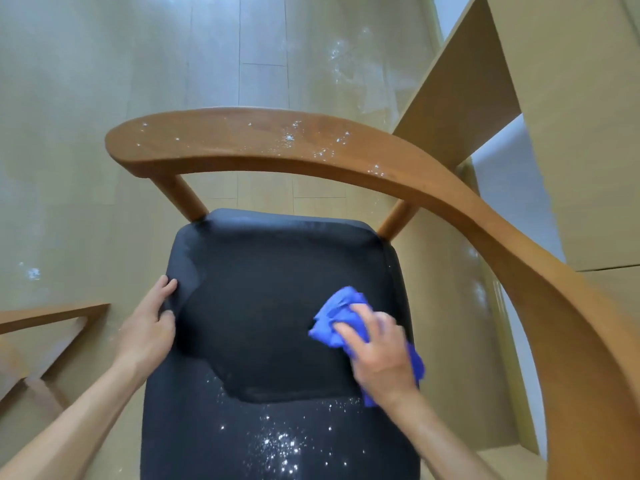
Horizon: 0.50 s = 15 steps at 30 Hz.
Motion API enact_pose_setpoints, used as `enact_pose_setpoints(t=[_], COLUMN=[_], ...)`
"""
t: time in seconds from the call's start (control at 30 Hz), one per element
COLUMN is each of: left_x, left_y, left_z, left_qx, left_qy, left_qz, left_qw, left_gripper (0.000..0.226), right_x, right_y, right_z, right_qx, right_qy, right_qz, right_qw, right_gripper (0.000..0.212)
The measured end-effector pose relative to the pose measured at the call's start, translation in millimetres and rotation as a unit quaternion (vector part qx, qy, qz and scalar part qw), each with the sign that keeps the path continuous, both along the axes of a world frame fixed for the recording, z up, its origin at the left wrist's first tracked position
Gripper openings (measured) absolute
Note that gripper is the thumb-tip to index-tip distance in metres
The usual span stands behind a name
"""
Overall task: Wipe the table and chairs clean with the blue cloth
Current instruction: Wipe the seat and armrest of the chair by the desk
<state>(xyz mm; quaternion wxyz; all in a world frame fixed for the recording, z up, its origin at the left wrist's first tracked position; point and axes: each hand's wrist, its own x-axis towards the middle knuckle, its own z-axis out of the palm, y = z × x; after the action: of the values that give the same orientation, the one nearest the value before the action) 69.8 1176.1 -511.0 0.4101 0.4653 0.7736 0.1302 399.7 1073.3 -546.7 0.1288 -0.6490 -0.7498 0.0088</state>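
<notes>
Soft, even daylight fills the scene, bright but not harsh, with pale sheen spreading across the floor [214,46] at the top, where the light seems to come from. Shadows are faint and diffuse. The dark seat [277,306] holds little detail, though white specks glint on it. Wide-angle distortion bends the chair's backrest [277,143] and stretches shapes toward the edges. The right hand [377,355] shows slight motion blur; the whole picture looks somewhat soft.

Matt dark fabric seat [277,306] — smooth wooden backrest [277,140]
</notes>
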Motion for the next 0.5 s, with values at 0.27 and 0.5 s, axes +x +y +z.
enact_pose_setpoints(t=[0.27,0.5], left_x=[7,-11], left_y=[-18,-29], left_z=[1,-2], left_qx=[0.032,0.034], left_qy=[0.079,0.036], left_qz=[-0.007,-0.027], left_qw=[0.996,0.998], left_gripper=[0.063,0.055], right_x=[15,-94], right_y=[-29,-10], right_z=[6,13], right_qx=[-0.061,-0.038], right_qy=[0.114,0.095], right_qz=[-0.44,-0.419], right_qw=[0.888,0.902], right_gripper=[0.039,0.05])
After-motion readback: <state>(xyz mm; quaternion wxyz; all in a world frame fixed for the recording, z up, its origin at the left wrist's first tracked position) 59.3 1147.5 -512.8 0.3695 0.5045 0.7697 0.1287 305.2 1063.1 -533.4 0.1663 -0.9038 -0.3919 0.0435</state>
